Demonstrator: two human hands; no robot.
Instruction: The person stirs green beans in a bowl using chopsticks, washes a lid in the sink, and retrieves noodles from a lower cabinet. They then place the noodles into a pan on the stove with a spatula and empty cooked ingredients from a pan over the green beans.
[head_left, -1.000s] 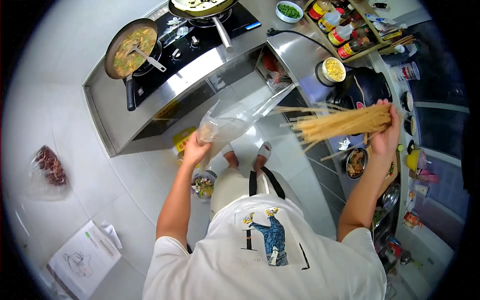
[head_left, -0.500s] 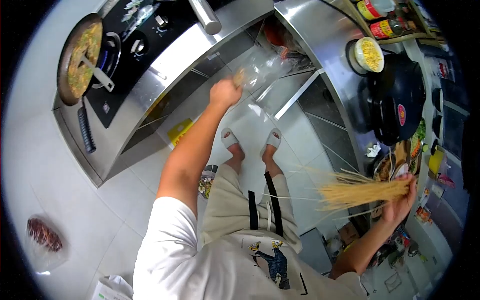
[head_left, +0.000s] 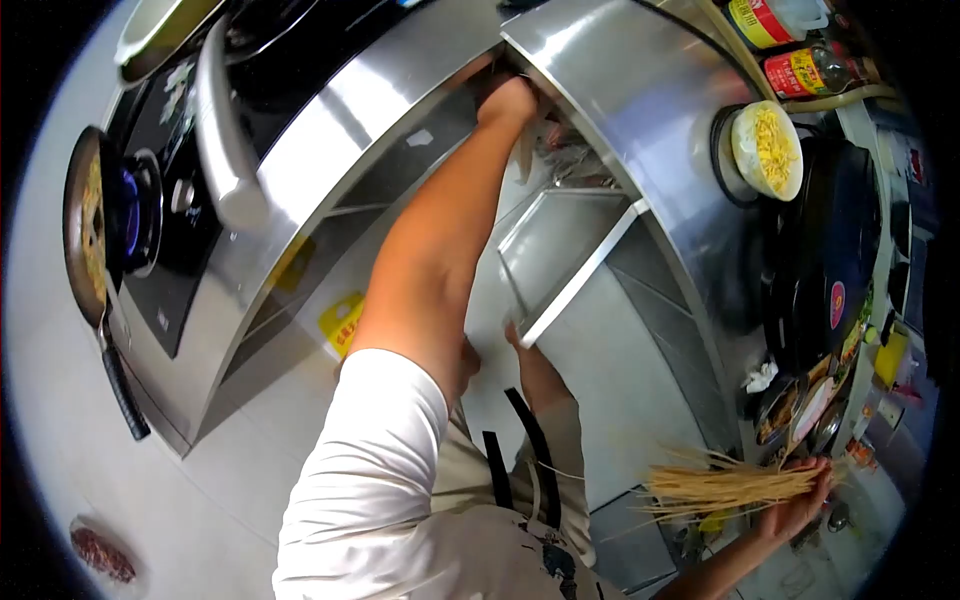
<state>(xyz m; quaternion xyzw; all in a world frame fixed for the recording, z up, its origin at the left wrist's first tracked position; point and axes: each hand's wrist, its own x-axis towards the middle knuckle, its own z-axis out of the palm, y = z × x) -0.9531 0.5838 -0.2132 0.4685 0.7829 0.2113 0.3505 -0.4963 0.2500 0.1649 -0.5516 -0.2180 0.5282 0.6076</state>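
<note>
My left hand (head_left: 508,100) reaches into the open cabinet under the counter corner. Its fingers are hidden in there, and part of a clear bag shows just below it. At the lower right my right hand (head_left: 795,508) is closed around one end of a bundle of dry noodle sticks (head_left: 725,486), whose loose ends fan out to the left. The cabinet door (head_left: 585,270) stands open below the left hand.
A pan of food (head_left: 92,225) sits over a blue flame at the left. A metal pan handle (head_left: 225,130) juts over the stove edge. On the right counter (head_left: 640,110) are a bowl of yellow pieces (head_left: 767,150), a black appliance (head_left: 825,250) and sauce bottles (head_left: 808,72).
My left hand has moved forward into the cabinet with the clear bag. My right hand has gone lower, still holding the noodles. The view has shifted closer to the counter corner.
</note>
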